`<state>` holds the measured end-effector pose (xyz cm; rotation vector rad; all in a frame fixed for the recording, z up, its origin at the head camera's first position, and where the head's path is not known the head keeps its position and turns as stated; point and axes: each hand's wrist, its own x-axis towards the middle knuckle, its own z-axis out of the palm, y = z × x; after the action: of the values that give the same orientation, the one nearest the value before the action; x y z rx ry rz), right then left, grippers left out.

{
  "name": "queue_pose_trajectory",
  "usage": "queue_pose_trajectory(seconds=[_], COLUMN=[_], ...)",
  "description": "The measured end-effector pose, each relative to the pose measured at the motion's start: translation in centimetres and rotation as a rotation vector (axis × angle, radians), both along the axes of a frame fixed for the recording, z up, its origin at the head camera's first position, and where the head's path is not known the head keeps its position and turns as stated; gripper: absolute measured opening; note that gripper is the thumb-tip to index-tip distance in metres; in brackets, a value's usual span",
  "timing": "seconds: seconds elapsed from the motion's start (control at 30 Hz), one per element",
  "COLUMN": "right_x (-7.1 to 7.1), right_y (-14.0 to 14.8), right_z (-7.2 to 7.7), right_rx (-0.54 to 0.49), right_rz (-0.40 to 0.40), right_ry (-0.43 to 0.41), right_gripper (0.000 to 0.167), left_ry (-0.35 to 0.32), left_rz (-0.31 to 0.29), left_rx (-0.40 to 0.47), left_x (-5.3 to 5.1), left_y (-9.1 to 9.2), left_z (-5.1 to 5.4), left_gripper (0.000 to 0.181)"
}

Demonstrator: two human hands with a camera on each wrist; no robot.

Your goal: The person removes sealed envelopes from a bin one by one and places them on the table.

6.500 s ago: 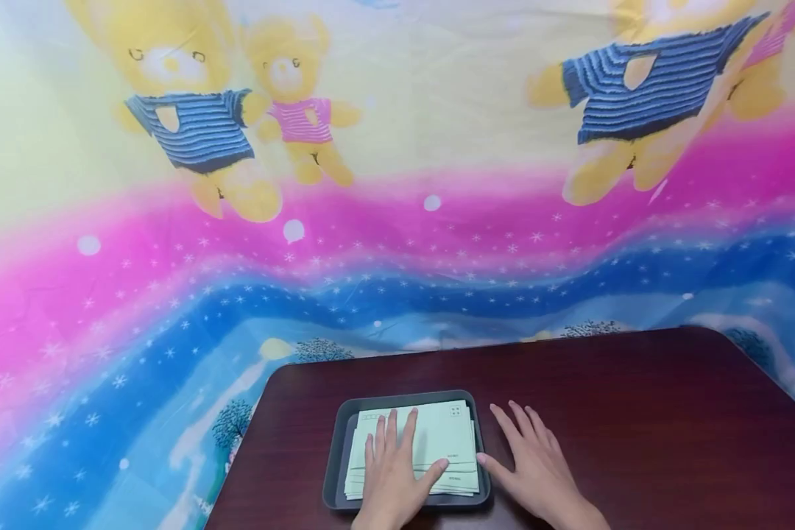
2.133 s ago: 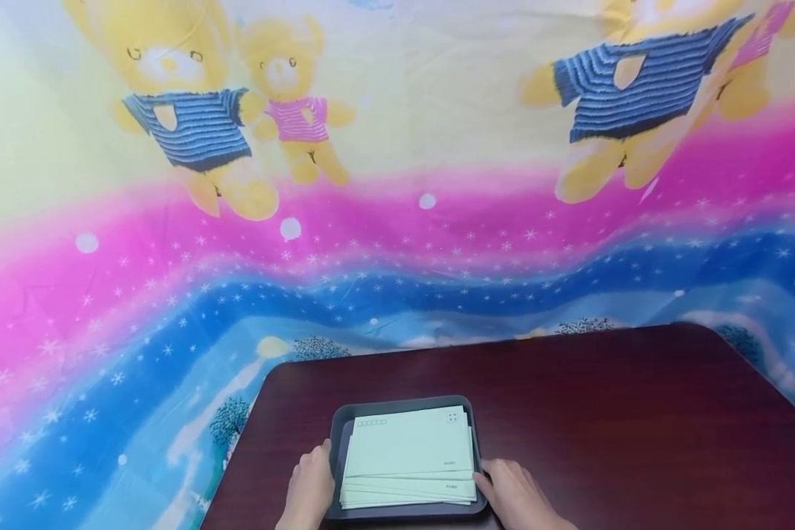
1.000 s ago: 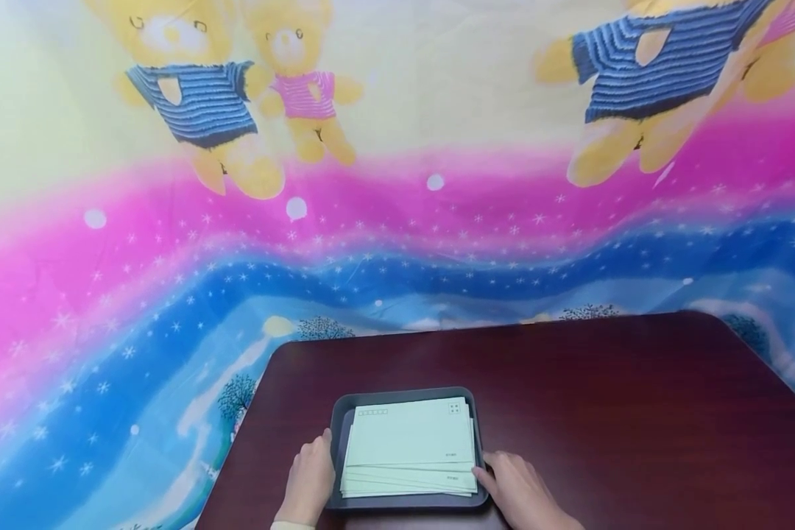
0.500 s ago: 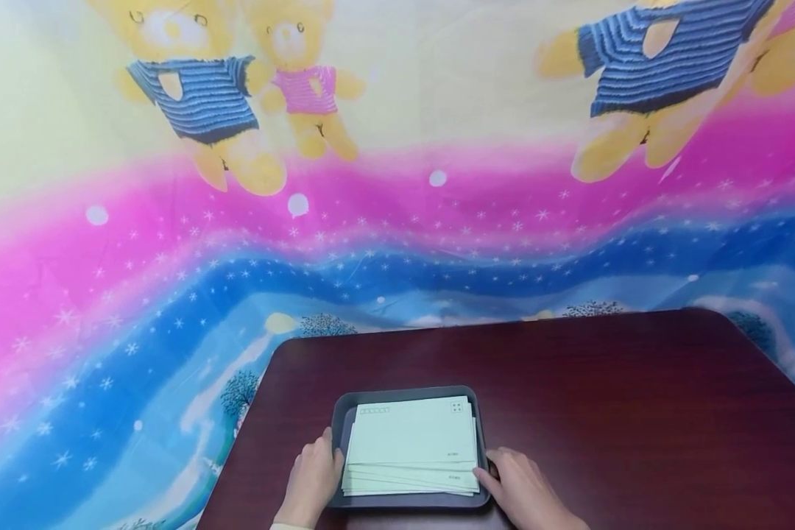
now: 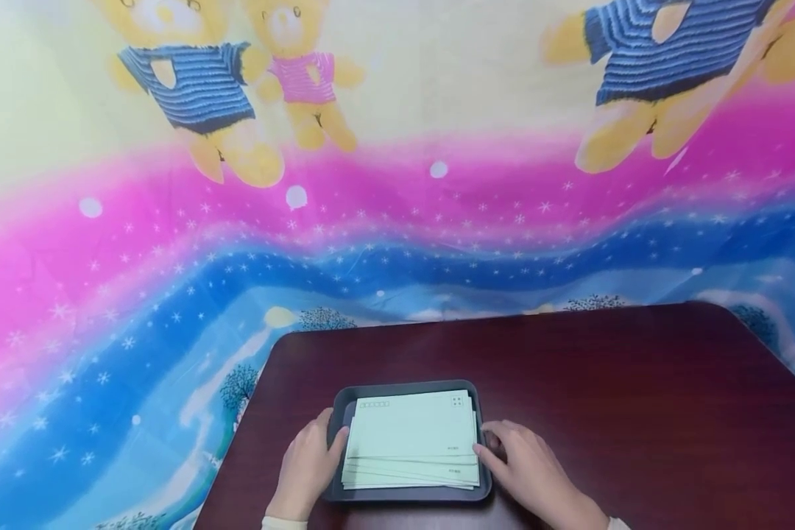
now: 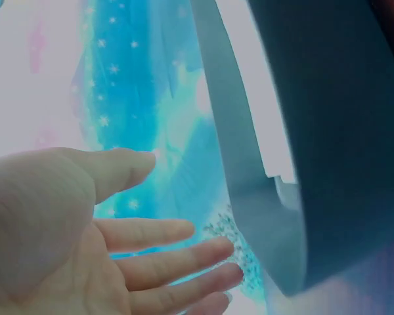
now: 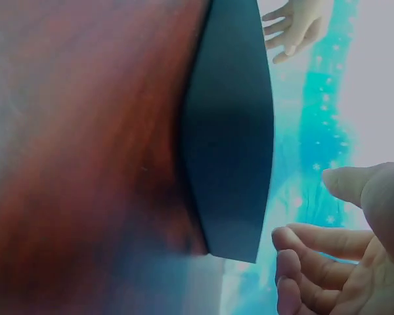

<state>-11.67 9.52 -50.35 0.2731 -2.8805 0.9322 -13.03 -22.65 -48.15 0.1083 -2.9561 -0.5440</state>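
Note:
A dark grey tray (image 5: pixel 407 497) lies on the table and holds a fanned stack of pale green envelopes (image 5: pixel 411 427). Along the tray's left side is my left hand (image 5: pixel 308 460), thumb near the rim. The left wrist view shows that hand (image 6: pixel 118 249) with straight, spread fingers, apart from the tray wall (image 6: pixel 354 131). Off the right side, my right hand (image 5: pixel 533 467) has loosely bent fingers. In the right wrist view a gap parts this hand (image 7: pixel 341 262) from the tray (image 7: pixel 230 131). Neither hand holds anything.
The dark reddish-brown table (image 5: pixel 603 383) stretches away behind and to the right of the tray. A curtain (image 5: pixel 397 221) printed with bears and snowflakes hangs behind the table's far edge.
Earlier my left hand lay over the envelopes, then both hands gripped the tray's sides. Now both have let go and moved slightly outward. The head view has tilted a little downward.

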Motion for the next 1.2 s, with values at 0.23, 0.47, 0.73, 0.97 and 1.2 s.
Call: queue_pose_trajectory(seconds=[0.23,0.47,0.73,0.97,1.2], right_x=[-1.2,-2.4,-4.3,-5.4,-6.1], right_y=[-1.1,-2.2,-3.4,-4.0,-4.3], right_z=[1.0,1.5,1.3,1.1,0.8], right_rx=[0.067,0.143,0.228,0.308,0.329], right_rz=[0.086,0.231,0.271,0.272,0.337], right_ry=[0.065,0.158,0.150,0.094,0.109], right_gripper=[0.032,0.036,0.041,0.050,0.049], left_ry=[0.091,0.152,0.157,0.105,0.104], left_rz=[-0.089,-0.164,-0.222,-0.237,-0.256], left_rx=[-0.013,-0.055,-0.099,-0.132,-0.154], left_x=[0.2,0.1,-0.5,-0.9,-0.9], left_y=[1.7,3.2,4.7,5.3,5.7], left_z=[0.1,-0.6,-1.3,-1.7,-1.4], left_gripper=[0.045,0.040,0.041,0.042,0.042])
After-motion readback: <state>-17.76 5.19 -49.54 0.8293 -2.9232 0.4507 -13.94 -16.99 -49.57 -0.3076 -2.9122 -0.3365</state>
